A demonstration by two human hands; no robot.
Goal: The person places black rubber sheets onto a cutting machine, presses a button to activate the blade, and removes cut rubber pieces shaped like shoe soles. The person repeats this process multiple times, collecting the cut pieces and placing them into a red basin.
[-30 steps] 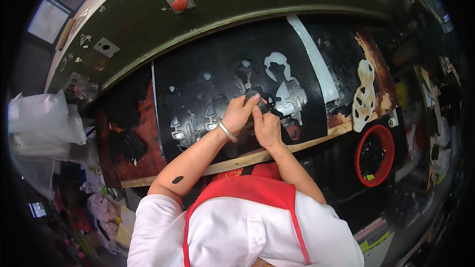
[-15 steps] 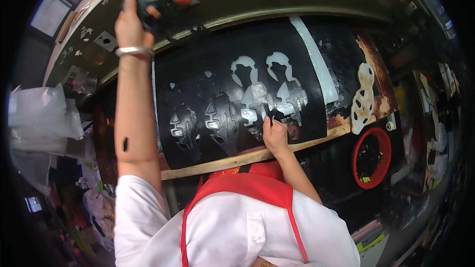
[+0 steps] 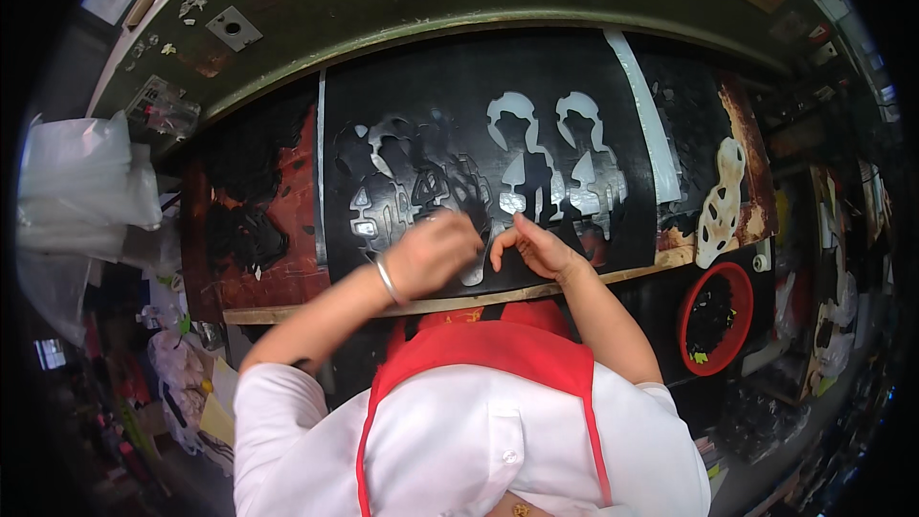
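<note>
A wide black sheet (image 3: 431,72) lies before me, cut with sole-like outlines. Pale, shiny openings (image 3: 512,120) show in the right-hand outlines. Over the left-hand ones, black cut pieces (image 3: 407,158) look loose and tangled. My left hand (image 3: 431,254), with a bangle at its wrist, is low over these outlines, its fingers closed and smeared by motion; what they hold, if anything, is hidden. Close beside it, my right hand (image 3: 541,249) has its thumb raised apart from loosely bent fingers, with nothing visible in it.
A heap of black pieces (image 3: 249,235) lies on the reddish board at left. To the right are a cream perforated template (image 3: 720,201) and a red bucket (image 3: 687,330) with black scraps. A green machine beam (image 3: 316,14) with red buttons spans the far side. Plastic bags (image 3: 91,172) hang at left.
My left hand has come down from the far left to the sheet, and the black bundle it held is out of it. My right hand has loosened. The view has shifted left.
</note>
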